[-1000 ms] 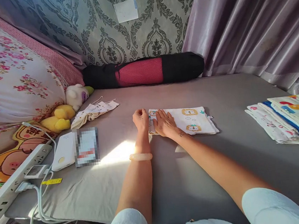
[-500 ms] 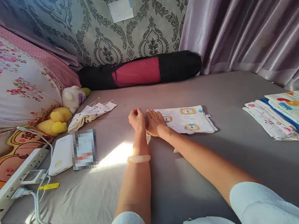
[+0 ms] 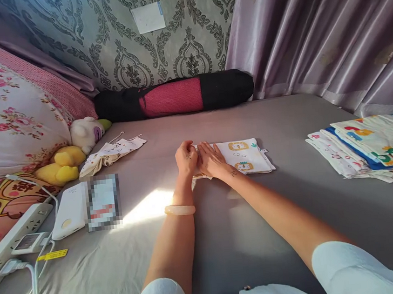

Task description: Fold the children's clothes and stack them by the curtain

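Observation:
A folded white cloth (image 3: 250, 155) printed with yellow lion faces lies flat on the grey sheet. My right hand (image 3: 212, 159) rests palm down on its left part, fingers stretched out. Close beside it, my left hand (image 3: 186, 158) is at the cloth's left edge with its fingers curled in. Whatever those fingers hold, if anything, is hidden. A pale bangle (image 3: 179, 210) circles my left forearm.
To the right lies a stack of folded printed cloths (image 3: 372, 147). At left are a crumpled drawstring bag (image 3: 113, 153), plush toys (image 3: 61, 166), a white power bank (image 3: 70, 211), a blurred packet (image 3: 102, 203) and a power strip (image 3: 23, 237). A black-and-red roll bag (image 3: 173, 97) lies behind.
My left hand has moved right, up to the cloth's left edge and close to my right hand. The right hand stays flat on the cloth. The whole view has shifted slightly.

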A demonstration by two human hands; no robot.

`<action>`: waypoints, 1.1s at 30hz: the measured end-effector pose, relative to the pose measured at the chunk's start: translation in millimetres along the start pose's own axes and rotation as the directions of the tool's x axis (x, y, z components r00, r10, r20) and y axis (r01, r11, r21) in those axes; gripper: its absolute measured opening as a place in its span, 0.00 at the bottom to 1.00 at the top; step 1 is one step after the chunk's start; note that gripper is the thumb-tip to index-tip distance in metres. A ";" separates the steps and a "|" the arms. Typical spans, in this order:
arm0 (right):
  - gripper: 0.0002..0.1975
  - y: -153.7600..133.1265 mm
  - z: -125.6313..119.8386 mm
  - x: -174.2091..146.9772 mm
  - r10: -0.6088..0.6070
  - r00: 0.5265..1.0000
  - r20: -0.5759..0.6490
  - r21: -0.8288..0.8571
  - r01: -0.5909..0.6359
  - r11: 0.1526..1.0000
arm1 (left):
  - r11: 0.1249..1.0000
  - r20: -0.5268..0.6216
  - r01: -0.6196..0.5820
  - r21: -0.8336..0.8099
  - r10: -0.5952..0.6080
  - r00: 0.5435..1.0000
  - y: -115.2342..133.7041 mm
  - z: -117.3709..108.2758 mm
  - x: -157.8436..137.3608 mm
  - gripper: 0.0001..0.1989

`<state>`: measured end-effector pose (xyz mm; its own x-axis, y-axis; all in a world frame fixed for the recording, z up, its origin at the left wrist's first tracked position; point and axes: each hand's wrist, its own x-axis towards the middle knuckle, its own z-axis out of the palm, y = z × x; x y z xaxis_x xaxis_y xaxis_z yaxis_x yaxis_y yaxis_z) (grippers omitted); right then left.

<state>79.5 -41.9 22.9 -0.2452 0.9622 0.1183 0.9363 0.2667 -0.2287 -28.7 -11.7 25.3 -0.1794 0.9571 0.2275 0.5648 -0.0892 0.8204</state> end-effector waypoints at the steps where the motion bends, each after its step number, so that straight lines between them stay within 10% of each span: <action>1: 0.29 3.3 -0.5 -2.3 0.005 1.000 0.019 -0.005 -0.005 1.000 | 0.999 0.047 -0.031 0.039 0.029 0.998 -0.1 2.2 -1.5 0.18; 19: 0.29 40.9 -1.0 -17.7 0.066 0.997 -0.047 -0.080 -0.069 0.994 | 0.785 0.232 -0.273 0.556 0.169 0.958 12.5 10.4 -17.6 0.17; 33: 0.30 62.1 -15.5 -23.5 0.171 0.985 0.028 -0.061 -0.169 0.984 | 0.737 0.403 -0.498 0.457 0.328 0.854 9.4 30.1 -26.0 0.16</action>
<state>147.2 -48.8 20.9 -0.0882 0.9948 0.0504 0.9778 0.0961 -0.1859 5.5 -29.2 11.3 0.3567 0.8996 0.2519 0.8735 -0.4168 0.2516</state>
